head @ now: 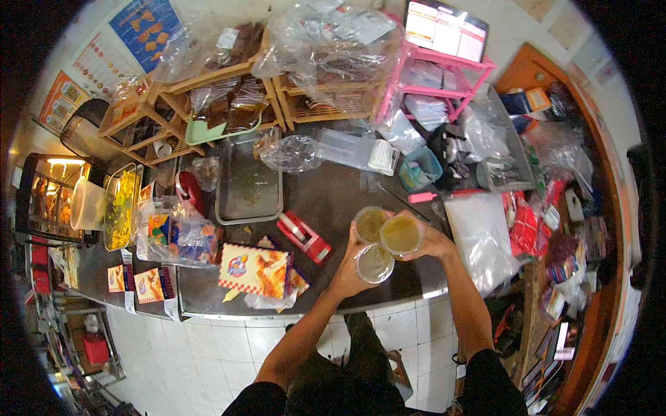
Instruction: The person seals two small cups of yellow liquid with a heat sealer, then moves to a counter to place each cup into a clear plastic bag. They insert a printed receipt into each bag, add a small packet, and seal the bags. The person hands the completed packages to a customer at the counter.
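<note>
Three clear plastic cups of yellowish drink are held close together above the front of the dark counter (333, 192). My left hand (349, 268) grips the near cup (374, 263) and the far left cup (371, 223) from their left side. My right hand (431, 240) is closed around the right cup (401, 235), which stands a little higher and touches the others. A red stapler-like tool (304, 237) lies on the counter to the left of my hands, beside a printed food box (255, 269). The cups hide most of my fingers.
An empty metal tray (251, 179) and a teal plastic basket (420, 169) lie farther back. Brown racks (333, 106) and a pink rack (437, 60) with plastic packs line the wall. White plastic bags (481, 236) are at the right, a tray of yellow food (124, 208) at the left.
</note>
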Available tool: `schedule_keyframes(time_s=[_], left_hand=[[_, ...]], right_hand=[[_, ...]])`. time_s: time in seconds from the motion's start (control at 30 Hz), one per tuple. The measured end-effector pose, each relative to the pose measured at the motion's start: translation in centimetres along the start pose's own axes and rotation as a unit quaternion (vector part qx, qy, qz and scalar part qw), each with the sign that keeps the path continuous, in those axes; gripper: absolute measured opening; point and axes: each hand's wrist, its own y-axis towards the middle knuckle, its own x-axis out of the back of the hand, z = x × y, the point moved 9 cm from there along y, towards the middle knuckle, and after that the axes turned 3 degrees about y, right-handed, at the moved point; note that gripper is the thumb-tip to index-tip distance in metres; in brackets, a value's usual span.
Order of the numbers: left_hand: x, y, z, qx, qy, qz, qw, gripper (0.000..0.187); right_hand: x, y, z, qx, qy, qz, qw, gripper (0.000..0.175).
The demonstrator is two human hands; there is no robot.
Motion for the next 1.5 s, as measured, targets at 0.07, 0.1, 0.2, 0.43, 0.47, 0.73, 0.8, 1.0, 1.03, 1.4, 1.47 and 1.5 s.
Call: schedule_keyframes(time_s=[0.07, 0.1, 0.2, 0.43, 0.47, 0.73, 0.8, 1.0, 1.03, 1.4, 1.47, 1.5], left_hand=[[-0.9, 1.1, 1.8, 0.018, 0.066, 0.014, 0.998, 0.089], [-1.1, 1.3, 2.4, 0.030, 0.101, 0.012, 0.994, 0.087], [-1.1, 0.7, 4.4, 0.099, 0.017, -0.028, 0.995, 0.085], [0.6, -3.7, 4.6, 0.168, 0.039, -0.097, 0.980, 0.100], [0.9, -4.2, 4.0, 0.188, 0.047, -0.104, 0.976, 0.100], [13.5, -17.9, -9.8, 0.317, 0.250, -0.130, 0.906, 0.038], [19.6, -21.1, -10.0, 0.358, 0.324, -0.202, 0.852, 0.035], [22.3, -15.0, -10.7, 0.101, 0.466, -0.096, 0.874, 0.068], [22.4, -13.6, -9.8, 0.112, 0.475, -0.029, 0.872, 0.069], [23.4, -11.4, -4.1, 0.058, 0.480, 0.183, 0.856, 0.077], [23.8, -11.0, -3.7, 0.062, 0.492, 0.177, 0.850, 0.078], [23.8, -10.9, -3.8, 0.062, 0.489, 0.186, 0.850, 0.078]], right_hand=[[1.3, 1.8, -1.8, 0.015, 0.010, 0.028, 0.999, 0.094], [1.7, 2.5, -2.2, 0.029, 0.022, 0.038, 0.999, 0.095], [2.5, 1.5, -3.0, 0.065, 0.087, 0.020, 0.994, 0.096], [4.3, -4.2, -5.1, 0.029, -0.014, -0.223, 0.974, 0.092], [4.4, -4.3, -6.2, -0.008, -0.004, -0.230, 0.973, 0.093], [0.1, -14.8, -5.8, -0.193, -0.177, -0.472, 0.842, 0.039], [-8.2, -14.6, -7.4, -0.243, 0.045, -0.442, 0.862, 0.016], [-29.8, -1.6, -6.4, -0.196, 0.176, -0.312, 0.913, 0.020], [-30.8, -1.1, -6.4, -0.199, 0.182, -0.345, 0.899, 0.019], [-32.5, -0.2, -6.1, -0.146, 0.189, -0.490, 0.838, 0.006], [-32.8, -1.8, -5.7, -0.179, 0.192, -0.491, 0.831, 0.005], [-32.6, -2.8, -4.6, -0.146, 0.206, -0.497, 0.830, 0.006]])
